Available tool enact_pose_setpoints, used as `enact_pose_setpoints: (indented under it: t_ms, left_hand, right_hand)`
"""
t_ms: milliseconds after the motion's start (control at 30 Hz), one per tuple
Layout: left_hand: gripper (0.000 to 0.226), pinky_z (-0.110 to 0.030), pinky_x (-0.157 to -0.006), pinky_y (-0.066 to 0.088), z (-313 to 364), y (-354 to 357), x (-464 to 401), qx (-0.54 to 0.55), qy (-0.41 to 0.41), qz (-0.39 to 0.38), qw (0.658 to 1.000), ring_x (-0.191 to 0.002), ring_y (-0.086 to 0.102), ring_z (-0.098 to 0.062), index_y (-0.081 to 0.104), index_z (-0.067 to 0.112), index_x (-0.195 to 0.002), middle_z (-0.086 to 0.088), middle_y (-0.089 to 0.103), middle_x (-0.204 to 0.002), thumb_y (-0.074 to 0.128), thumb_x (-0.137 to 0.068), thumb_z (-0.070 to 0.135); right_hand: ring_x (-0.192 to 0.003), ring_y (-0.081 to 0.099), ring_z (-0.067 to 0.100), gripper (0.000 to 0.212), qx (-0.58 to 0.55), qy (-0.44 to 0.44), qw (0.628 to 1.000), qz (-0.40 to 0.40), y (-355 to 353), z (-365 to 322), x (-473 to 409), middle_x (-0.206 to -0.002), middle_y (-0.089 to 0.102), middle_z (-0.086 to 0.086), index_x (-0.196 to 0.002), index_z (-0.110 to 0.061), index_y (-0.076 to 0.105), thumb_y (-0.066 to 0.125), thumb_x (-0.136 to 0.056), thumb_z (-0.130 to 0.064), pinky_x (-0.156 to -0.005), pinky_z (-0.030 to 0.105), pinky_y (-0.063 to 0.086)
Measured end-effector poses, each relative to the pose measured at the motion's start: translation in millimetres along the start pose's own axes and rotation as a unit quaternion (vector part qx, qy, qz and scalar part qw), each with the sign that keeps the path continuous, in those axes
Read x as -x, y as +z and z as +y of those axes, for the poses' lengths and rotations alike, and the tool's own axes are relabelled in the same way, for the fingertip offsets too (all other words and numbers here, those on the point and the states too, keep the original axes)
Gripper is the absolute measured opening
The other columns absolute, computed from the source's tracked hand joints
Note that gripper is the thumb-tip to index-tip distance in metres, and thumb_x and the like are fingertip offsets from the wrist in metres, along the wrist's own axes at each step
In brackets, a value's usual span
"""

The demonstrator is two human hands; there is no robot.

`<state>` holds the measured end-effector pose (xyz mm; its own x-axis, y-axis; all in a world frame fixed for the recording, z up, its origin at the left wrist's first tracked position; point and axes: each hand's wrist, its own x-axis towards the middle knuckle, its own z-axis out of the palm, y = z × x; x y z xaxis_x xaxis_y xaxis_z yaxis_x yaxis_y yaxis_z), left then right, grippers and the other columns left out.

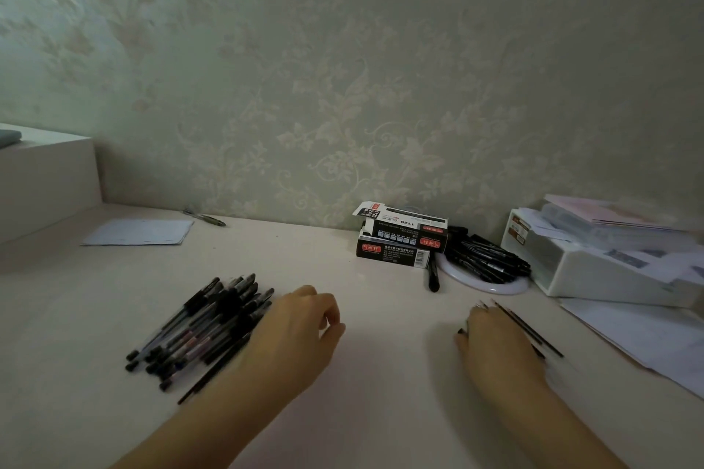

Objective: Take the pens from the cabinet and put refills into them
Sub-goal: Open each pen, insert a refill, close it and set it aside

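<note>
Blurring smears the right hand (495,341) at lower right, so whether its curled fingers actually pinch the thin dark refills (527,327) lying along its right side on the desk (381,373) cannot be told, and the print on the two stacked black boxes (404,236) against the wall at right of centre is too small to read. The left hand (297,331), lower centre, hangs loosely curled and holds nothing, its outer edge just beside a heap of black and clear-barrelled pens (205,327) lying slantwise at lower left. More black pens (484,257) are piled on a white ring-shaped object (495,287) right of the boxes, one lying off it beside the lower box.
</note>
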<state>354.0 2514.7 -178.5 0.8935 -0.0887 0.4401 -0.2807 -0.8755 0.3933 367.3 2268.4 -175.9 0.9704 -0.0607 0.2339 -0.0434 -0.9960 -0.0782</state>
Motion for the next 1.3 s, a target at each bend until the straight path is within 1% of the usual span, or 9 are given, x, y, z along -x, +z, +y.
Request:
enact_pose_setpoints:
  t_ms: [67,133,233,367,467,533,733,1100,1300]
  left_hand:
    - [0.008,-0.014,-0.062,0.037,1,4,1,0.019,0.004,-0.017,1.0,-0.068,0.048,-0.001,0.063,0.031,-0.089,0.015,0.053,-0.088,0.057,-0.09,0.037]
    - [0.007,-0.01,-0.06,0.034,2,8,2,0.046,0.002,-0.034,0.998,-0.067,0.049,0.001,0.064,0.031,-0.086,0.015,0.056,-0.086,0.059,-0.089,0.036]
    - [0.007,-0.012,-0.063,0.04,5,12,3,0.089,-0.003,-0.05,0.995,-0.068,0.053,0.0,0.064,0.031,-0.082,0.014,0.061,-0.081,0.061,-0.087,0.035]
    - [0.019,-0.014,-0.064,0.046,8,14,2,0.189,-0.041,-0.059,0.979,-0.067,0.058,-0.001,0.065,0.03,-0.081,0.012,0.066,-0.078,0.059,-0.089,0.046]
    - [0.024,-0.028,-0.072,0.054,12,14,2,0.225,-0.052,-0.082,0.969,-0.071,0.064,-0.008,0.065,0.027,-0.085,0.007,0.069,-0.08,0.056,-0.089,0.05]
    - [0.022,-0.026,-0.068,0.054,15,13,3,0.236,-0.045,-0.098,0.966,-0.067,0.064,-0.007,0.066,0.028,-0.088,0.007,0.07,-0.079,0.057,-0.089,0.049]
    - [0.013,-0.022,-0.059,0.043,13,15,4,0.182,0.012,-0.112,0.977,-0.058,0.05,-0.003,0.06,0.023,-0.091,0.007,0.062,-0.072,0.05,-0.096,0.03]
    - [0.048,-0.025,-0.045,0.025,13,11,-3,-0.011,0.044,-0.067,0.997,-0.05,0.046,-0.007,0.041,0.028,-0.06,0.006,0.047,-0.053,0.033,-0.09,0.065]
    - [0.064,-0.026,-0.044,0.028,5,9,-5,-0.039,-0.001,-0.043,0.998,-0.049,0.044,-0.009,0.042,0.021,-0.065,0.003,0.047,-0.054,0.024,-0.079,0.08]
  right_hand:
    - [-0.095,0.057,0.014,0.038,0.012,-0.006,1.0,-0.016,4,-2,-1,-0.107,0.059,0.001,-0.067,-0.023,0.027,0.042,-0.103,-0.026,-0.067,0.022,0.034]
    - [-0.091,0.057,0.014,0.027,-0.004,-0.022,1.0,-0.016,6,-6,-2,-0.103,0.06,0.0,-0.077,-0.02,0.043,0.042,-0.103,-0.029,-0.068,0.024,0.041]
    - [-0.08,0.06,0.011,0.023,-0.19,-0.029,0.981,-0.022,7,-14,-7,-0.09,0.064,-0.001,-0.092,-0.015,0.06,0.047,-0.101,-0.032,-0.069,0.024,0.049]
    - [-0.059,0.058,0.008,0.025,-0.535,0.059,0.839,-0.086,5,-30,-5,-0.073,0.067,0.002,-0.09,-0.011,0.071,0.053,-0.1,-0.027,-0.057,0.021,0.049]
    - [-0.056,0.062,0.01,0.024,-0.661,0.064,0.736,-0.129,10,-44,2,-0.067,0.068,0.007,-0.095,-0.001,0.068,0.053,-0.099,-0.018,-0.058,0.019,0.052]
    - [-0.068,0.07,0.016,0.021,-0.695,0.049,0.703,-0.141,13,-52,6,-0.077,0.074,0.012,-0.098,0.002,0.066,0.052,-0.1,-0.013,-0.063,0.021,0.055]
    - [-0.073,0.069,0.021,0.013,-0.68,-0.024,0.717,-0.154,17,-60,11,-0.088,0.075,0.013,-0.099,-0.001,0.063,0.058,-0.096,-0.013,-0.069,0.026,0.055]
    - [-0.066,0.06,0.015,0.013,-0.685,-0.071,0.708,-0.159,19,-54,8,-0.077,0.068,0.008,-0.084,-0.016,0.064,0.06,-0.095,-0.017,-0.062,0.021,0.049]
    - [-0.066,0.064,0.017,0.009,-0.688,-0.033,0.722,-0.061,20,-49,5,-0.077,0.071,0.009,-0.087,-0.011,0.064,0.06,-0.095,-0.015,-0.063,0.023,0.053]
